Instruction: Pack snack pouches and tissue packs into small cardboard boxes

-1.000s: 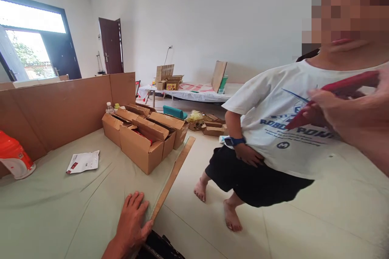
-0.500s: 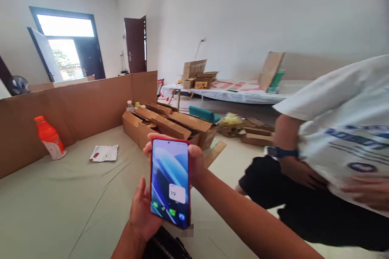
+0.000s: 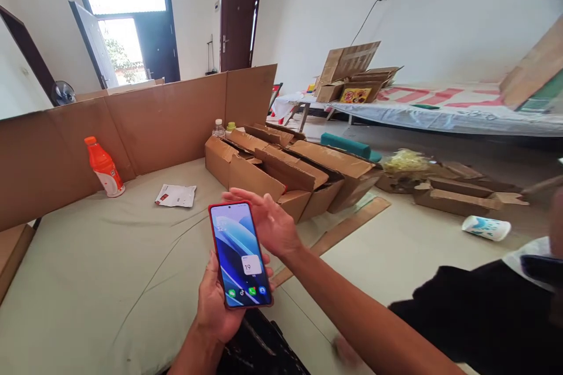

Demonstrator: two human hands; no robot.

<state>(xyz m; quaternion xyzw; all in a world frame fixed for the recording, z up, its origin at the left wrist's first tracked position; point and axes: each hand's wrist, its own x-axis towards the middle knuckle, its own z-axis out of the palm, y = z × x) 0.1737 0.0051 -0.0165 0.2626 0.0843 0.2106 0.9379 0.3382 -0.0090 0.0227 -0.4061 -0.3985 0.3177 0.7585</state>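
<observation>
A smartphone [image 3: 241, 255] in a red case, its screen lit with a blue wallpaper and app icons, rests in my left hand [image 3: 215, 307]. The left thumb lies along its near left edge and fingertips show at its right edge. My right hand [image 3: 275, 224] is beside the phone's upper right corner, fingers stretched out and apart; some fingers pass behind the top edge, so I cannot tell whether they touch it. On the pale green tabletop [image 3: 109, 263] to the left lie a white packet [image 3: 176, 195] and an upright orange bottle [image 3: 104, 169].
Cardboard boxes [image 3: 285, 170] stand ahead, with a cardboard panel [image 3: 167, 123] along the back. A paper cup [image 3: 486, 228] and an open carton [image 3: 457, 196] are on the floor to the right. A person's dark-clothed leg [image 3: 457, 310] is close at the right.
My right hand has loosened from the phone's top right side and its fingers have spread. The view has turned right and down. The person at the right has moved mostly out of view.
</observation>
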